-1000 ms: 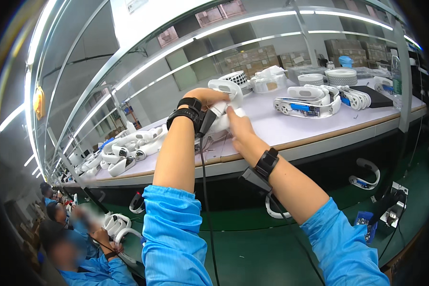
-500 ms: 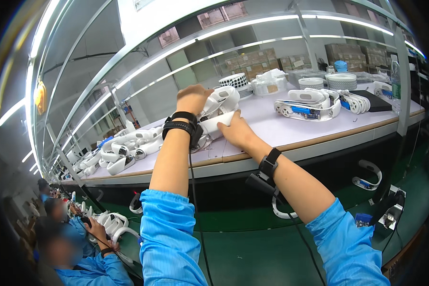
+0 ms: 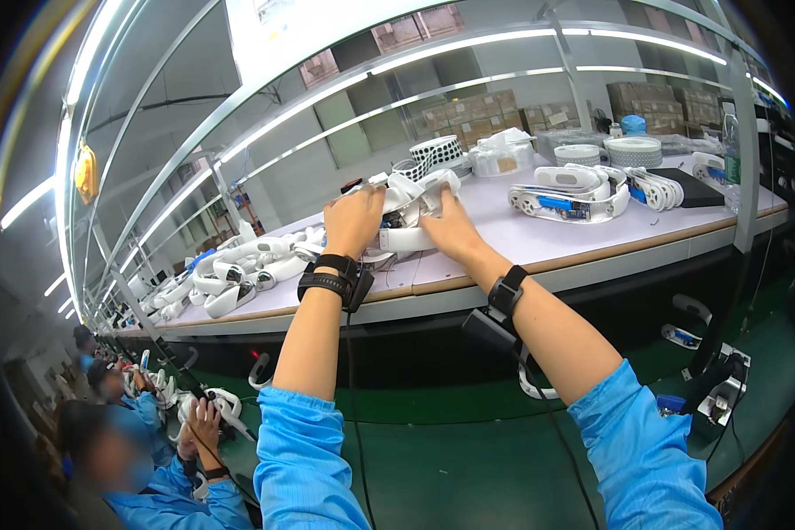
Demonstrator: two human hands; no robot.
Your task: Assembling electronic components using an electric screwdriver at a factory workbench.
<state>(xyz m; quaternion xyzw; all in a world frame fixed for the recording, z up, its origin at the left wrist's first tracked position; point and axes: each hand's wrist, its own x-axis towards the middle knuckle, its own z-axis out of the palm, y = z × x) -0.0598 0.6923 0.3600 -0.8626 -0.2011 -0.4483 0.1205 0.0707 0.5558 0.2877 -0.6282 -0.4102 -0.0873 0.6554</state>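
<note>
Between my two hands, at the bench edge, is a white curved plastic device [image 3: 404, 238] that looks like part of a neck massager, its inner parts exposed in the middle. My left hand [image 3: 355, 219] grips its left side, fingers curled over the far side and partly hidden. On its right side, my right hand [image 3: 453, 231] is closed with the thumb toward me. Thin wires show beneath the device. A heap of similar white curved parts [image 3: 230, 278] lies left of my left hand. To the right rests an opened white U-shaped unit [image 3: 570, 196] with a blue component and circuit board.
Behind my hands stand a dotted roll [image 3: 436, 149], a white plastic bundle [image 3: 502, 155] and pale reels [image 3: 634, 151]. Farther right are stacked white curved parts [image 3: 655, 189], a black flat box [image 3: 687, 187] and a metal post [image 3: 747, 177]. A co-worker [image 3: 119, 459] sits at lower left.
My left hand has come down from above the device onto its left side. My right hand has shifted slightly right and up, and the device's exposed inside now faces me more.
</note>
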